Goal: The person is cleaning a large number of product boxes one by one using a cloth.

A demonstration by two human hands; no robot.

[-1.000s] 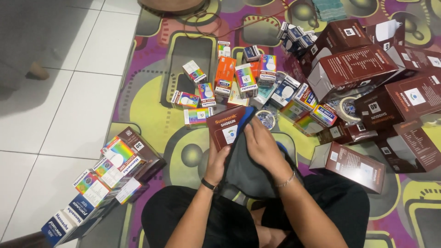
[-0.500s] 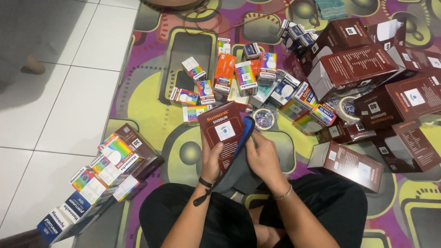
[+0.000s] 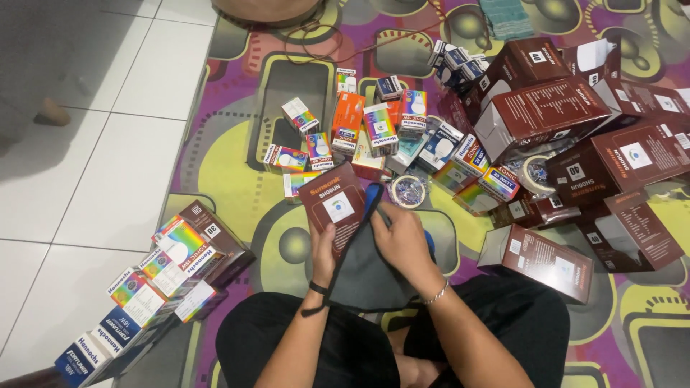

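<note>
Seated cross-legged on a patterned rug [image 3: 237, 154], with both hands working just in front of the lap. Left hand [image 3: 323, 251] closed around the lower edge of a dark red carton [image 3: 332, 208], thumb on its printed face, fingers hidden behind it. Right hand [image 3: 402, 241] curled shut, pinching the rim of a grey cloth bag [image 3: 366, 276] with a blue-lined opening; carton standing upright at that opening, touching the bag's edge, whether partly inside cannot be told. Judged by looks: a thin cardboard carton, light, stiff along its edges but easily dented on the broad faces, so best gripped by the narrow sides near a corner; the bag soft and limp, needing a hold at the rim to keep its mouth apart. Just beyond the carton, a roll of tape [image 3: 408, 190] and a cluster of small colourful boxes [image 3: 359, 133]. To the carton's right, a heap of larger dark red boxes [image 3: 575, 122]. To its left, a stack of rainbow and blue boxes [image 3: 154, 287] at the rug's border, beside white floor tiles [image 3: 93, 144].
</note>
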